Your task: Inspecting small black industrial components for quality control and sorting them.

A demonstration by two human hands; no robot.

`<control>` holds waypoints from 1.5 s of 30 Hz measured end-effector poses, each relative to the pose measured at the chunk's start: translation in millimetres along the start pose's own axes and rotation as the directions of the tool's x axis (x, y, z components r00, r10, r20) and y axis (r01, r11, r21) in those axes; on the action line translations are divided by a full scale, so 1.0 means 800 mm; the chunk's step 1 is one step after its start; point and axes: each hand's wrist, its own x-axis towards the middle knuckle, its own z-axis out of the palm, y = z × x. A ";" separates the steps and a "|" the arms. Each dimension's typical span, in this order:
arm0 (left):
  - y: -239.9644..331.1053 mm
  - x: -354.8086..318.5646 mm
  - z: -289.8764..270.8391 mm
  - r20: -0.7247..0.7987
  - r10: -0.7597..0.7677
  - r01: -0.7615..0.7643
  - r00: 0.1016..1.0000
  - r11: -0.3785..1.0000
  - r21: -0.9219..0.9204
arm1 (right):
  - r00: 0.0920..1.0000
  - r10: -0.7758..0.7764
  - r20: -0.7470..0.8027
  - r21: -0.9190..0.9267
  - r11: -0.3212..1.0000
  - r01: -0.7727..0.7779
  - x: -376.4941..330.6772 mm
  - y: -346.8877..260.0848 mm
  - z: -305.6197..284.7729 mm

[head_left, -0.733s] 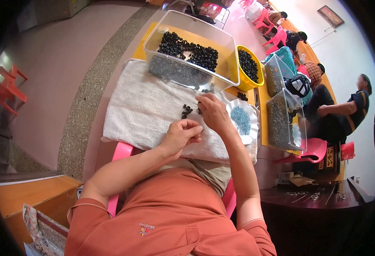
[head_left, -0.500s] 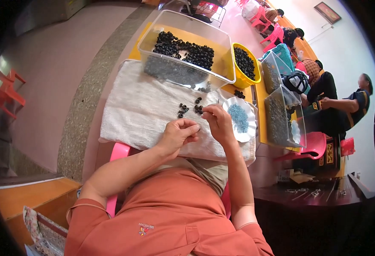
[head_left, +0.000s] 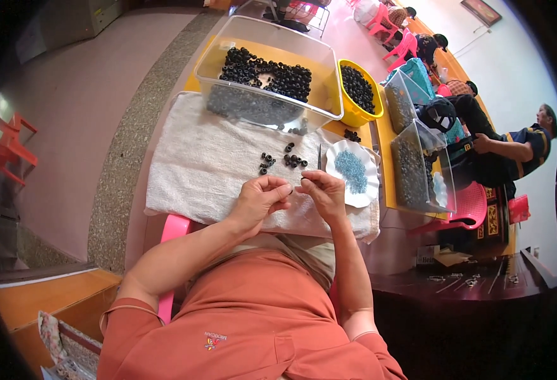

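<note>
My left hand (head_left: pixel 262 201) is closed in a pinch above the white towel (head_left: pixel 186 152), a small dark piece barely showing at its fingertips. Close to its right, my right hand (head_left: pixel 324 193) also pinches, with a tiny black part between thumb and fingers. The two sets of fingertips are near each other but apart. Just beyond them lie loose small black ring-shaped parts (head_left: pixel 293 161) in little groups. A thin, dark pointed tool (head_left: pixel 319 156) lies beside a white scalloped plate (head_left: pixel 370 190), which holds many small pale-blue pieces (head_left: pixel 350 170).
Behind the towel stands a clear plastic bin (head_left: pixel 205 66) of black parts, beside a yellow basket (head_left: pixel 354 117) of similar parts. Clear boxes (head_left: pixel 417 171) stand to the right. A seated person (head_left: pixel 519 149) is farther right, by a pink chair (head_left: pixel 471 206). Other people sit farther back.
My right hand has drawn back from the black parts toward my left hand, uncovering the dark pointed tool. My left hand stays pinched in nearly the same place.
</note>
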 end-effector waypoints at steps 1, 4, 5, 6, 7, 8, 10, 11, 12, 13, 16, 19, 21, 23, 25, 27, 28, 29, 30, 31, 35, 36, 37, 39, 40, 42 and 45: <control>0.000 -0.001 0.000 0.000 -0.001 0.001 1.000 1.000 0.001 | 1.000 -0.001 0.005 0.005 1.000 0.001 -0.001 0.000 0.001; 0.000 0.000 -0.001 -0.013 -0.001 0.001 1.000 1.000 0.018 | 1.000 0.026 0.012 0.018 0.999 -0.027 -0.005 -0.007 0.008; 0.000 0.000 0.000 -0.005 0.004 -0.004 1.000 1.000 0.011 | 0.999 0.049 0.010 0.025 0.998 -0.049 -0.008 -0.008 0.009; -0.001 0.000 0.000 0.003 0.008 -0.008 1.000 1.000 0.005 | 0.999 0.051 0.008 0.027 0.998 -0.051 -0.010 -0.006 0.008; -0.001 0.000 0.001 0.003 0.004 -0.004 1.000 1.000 0.006 | 0.998 0.056 0.009 0.031 0.998 -0.056 -0.011 -0.004 0.008; 0.000 -0.001 0.002 0.002 -0.003 0.003 1.000 1.000 0.016 | 0.998 0.060 0.011 0.035 0.998 -0.061 -0.012 -0.002 0.009; -0.001 -0.002 0.001 -0.002 -0.013 0.013 1.000 1.000 0.026 | 0.996 0.086 0.028 0.036 0.996 -0.087 -0.014 -0.004 0.007; -0.001 -0.001 0.001 0.006 -0.013 0.013 1.000 0.999 0.033 | 0.993 0.107 0.044 0.032 0.994 -0.109 -0.015 -0.006 0.006; -0.002 -0.001 0.001 0.014 -0.013 0.012 1.000 0.999 0.040 | 0.993 0.109 0.043 0.034 0.993 -0.110 -0.015 -0.006 0.005; -0.002 -0.002 0.002 0.014 -0.015 0.015 1.000 0.999 0.041 | 0.994 0.082 0.070 0.026 0.996 -0.084 -0.015 -0.006 0.004; -0.002 -0.002 0.001 0.017 -0.011 0.010 1.000 0.997 0.070 | 0.992 0.056 0.110 0.037 0.998 -0.060 -0.016 -0.008 0.006; -0.003 -0.002 0.002 0.031 -0.008 0.007 0.999 0.998 0.059 | 0.991 0.041 0.127 0.040 0.998 -0.047 -0.017 -0.012 0.006; -0.003 -0.003 0.001 0.028 -0.010 0.008 1.000 0.997 0.074 | 0.991 0.025 0.131 0.028 0.999 -0.029 -0.017 -0.013 0.007; -0.004 -0.002 0.001 0.035 -0.007 0.004 0.999 0.997 0.078 | 0.990 0.004 0.143 -0.024 1.000 0.000 -0.017 -0.016 0.006; -0.005 -0.002 0.001 0.043 -0.004 0.001 0.999 0.997 0.081 | 0.987 -0.039 0.159 -0.093 0.994 0.054 -0.017 -0.019 0.004; -0.005 -0.003 0.002 0.031 -0.008 0.005 0.999 0.994 0.108 | 0.981 -0.081 0.178 -0.161 0.981 0.110 -0.017 -0.019 0.003; -0.006 -0.003 0.002 0.031 -0.009 0.006 0.999 0.994 0.108 | 0.982 -0.074 0.175 -0.156 0.983 0.101 -0.018 -0.019 0.003; -0.006 -0.003 0.002 0.036 -0.006 0.002 0.999 0.994 0.105 | 0.983 -0.067 0.173 -0.150 0.984 0.093 -0.018 -0.019 0.002; -0.006 -0.003 0.002 0.041 -0.003 -0.002 0.999 0.995 0.102 | 0.983 -0.066 0.172 -0.151 0.984 0.093 -0.019 -0.019 0.002; -0.006 -0.003 0.002 0.041 -0.003 -0.001 0.999 0.995 0.102 | 0.984 -0.060 0.167 -0.136 0.987 0.084 -0.019 -0.019 0.002; -0.008 -0.001 -0.002 0.051 -0.015 0.009 0.999 0.994 0.105 | 0.986 -0.047 0.157 -0.109 0.992 0.065 -0.021 -0.020 0.001; -0.008 0.000 -0.002 0.059 -0.015 0.009 0.998 0.995 0.098 | 0.987 -0.047 0.157 -0.109 0.992 0.064 -0.022 -0.020 0.001; -0.008 0.000 -0.002 0.059 -0.015 0.009 0.998 0.995 0.097 | 0.987 -0.040 0.155 -0.101 0.993 0.056 -0.022 -0.020 0.000; -0.007 -0.001 -0.001 0.048 -0.019 0.014 0.999 0.993 0.114 | 0.988 -0.032 0.154 -0.094 0.994 0.047 -0.022 -0.021 0.000; -0.007 -0.001 -0.001 0.048 -0.019 0.014 0.999 0.993 0.114 | 0.989 -0.019 0.147 -0.087 0.996 0.032 -0.023 -0.022 0.001; -0.007 -0.001 -0.001 0.067 -0.011 0.003 0.998 0.994 0.110 | 0.990 -0.004 0.141 -0.079 0.997 0.016 -0.023 -0.023 0.001; -0.005 -0.004 0.003 0.052 0.001 -0.007 0.999 0.993 0.114 | 0.988 0.001 0.156 -0.125 0.992 0.018 -0.023 -0.024 -0.001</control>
